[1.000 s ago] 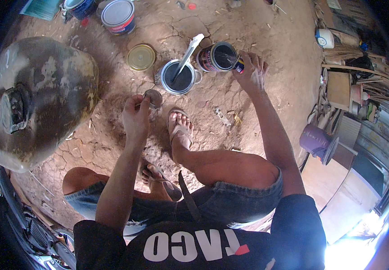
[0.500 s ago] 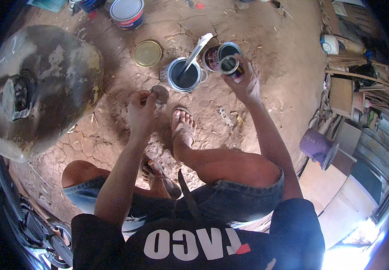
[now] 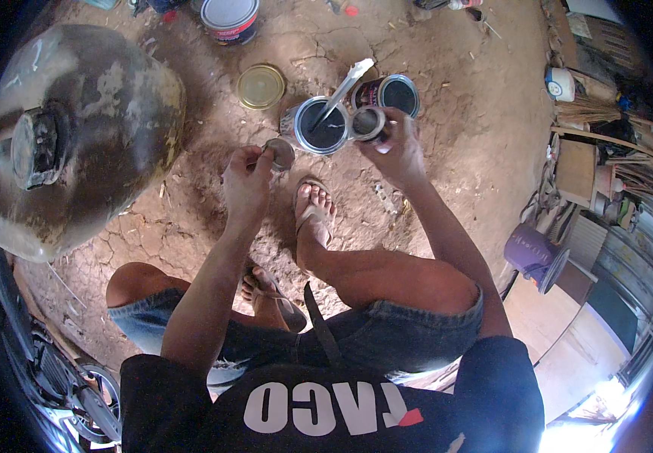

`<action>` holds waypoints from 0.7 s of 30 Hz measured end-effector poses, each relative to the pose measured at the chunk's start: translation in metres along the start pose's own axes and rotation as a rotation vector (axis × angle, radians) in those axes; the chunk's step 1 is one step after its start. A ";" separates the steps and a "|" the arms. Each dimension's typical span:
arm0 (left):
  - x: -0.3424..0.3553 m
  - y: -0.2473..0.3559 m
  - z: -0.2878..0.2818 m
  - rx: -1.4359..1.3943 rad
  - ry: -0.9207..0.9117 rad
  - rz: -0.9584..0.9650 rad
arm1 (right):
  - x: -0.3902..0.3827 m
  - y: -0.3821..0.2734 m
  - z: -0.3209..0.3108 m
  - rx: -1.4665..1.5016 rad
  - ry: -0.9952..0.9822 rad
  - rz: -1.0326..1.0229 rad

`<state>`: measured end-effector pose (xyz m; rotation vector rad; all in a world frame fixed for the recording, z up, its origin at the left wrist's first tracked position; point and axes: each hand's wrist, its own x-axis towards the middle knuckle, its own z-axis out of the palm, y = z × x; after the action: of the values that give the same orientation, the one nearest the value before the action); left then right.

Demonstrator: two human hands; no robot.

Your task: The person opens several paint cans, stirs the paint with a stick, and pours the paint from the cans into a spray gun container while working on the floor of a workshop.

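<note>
My left hand (image 3: 247, 180) pinches a small round metal lid (image 3: 282, 155) above the dirt, in front of my foot. My right hand (image 3: 400, 156) is wrapped round a small open can (image 3: 368, 121), its mouth facing up and its inside dark and greyish. That can is held right beside an open paint can (image 3: 300, 121) of dark liquid, partly in front of its right edge. A pale-ended stir stick (image 3: 351, 78) leans in the paint can. Behind my right hand stands another open can (image 3: 362, 93) with dark contents, partly hidden by my fingers.
A gold lid (image 3: 260, 87) lies on the dirt floor. Farther back stands a closed paint tin (image 3: 230, 21). A large mottled tank-shaped object (image 3: 77, 219) fills the left. On the right are a purple bucket (image 3: 532, 251) and boards; a motorcycle wheel (image 3: 100, 400) shows lower left.
My right hand has brought the small can left and slightly nearer, from the rear can to the paint can with the stick. My left hand still holds the small lid. The view has shifted slightly.
</note>
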<state>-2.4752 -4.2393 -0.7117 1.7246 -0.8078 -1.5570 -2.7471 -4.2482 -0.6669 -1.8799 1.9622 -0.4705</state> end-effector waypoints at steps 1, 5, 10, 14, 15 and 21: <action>0.000 0.000 0.000 0.019 0.000 -0.004 | 0.000 0.007 -0.005 0.081 0.049 0.067; -0.001 -0.001 0.002 0.022 0.004 -0.018 | 0.017 0.049 -0.030 -0.203 0.204 -0.035; 0.003 -0.009 0.004 -0.025 0.028 -0.068 | 0.052 0.078 -0.031 -0.865 -0.073 -0.299; 0.023 -0.019 -0.003 0.085 0.072 -0.063 | 0.068 0.070 -0.024 -0.966 -0.177 -0.381; 0.033 -0.021 -0.003 0.112 0.101 -0.038 | 0.069 0.067 -0.025 -0.963 -0.209 -0.325; 0.128 -0.016 0.033 0.348 0.314 0.148 | 0.047 0.081 -0.040 -0.417 0.043 0.072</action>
<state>-2.4955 -4.3354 -0.8015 2.0376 -1.0587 -1.0564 -2.8385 -4.2915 -0.6740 -2.0389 2.2849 -0.0811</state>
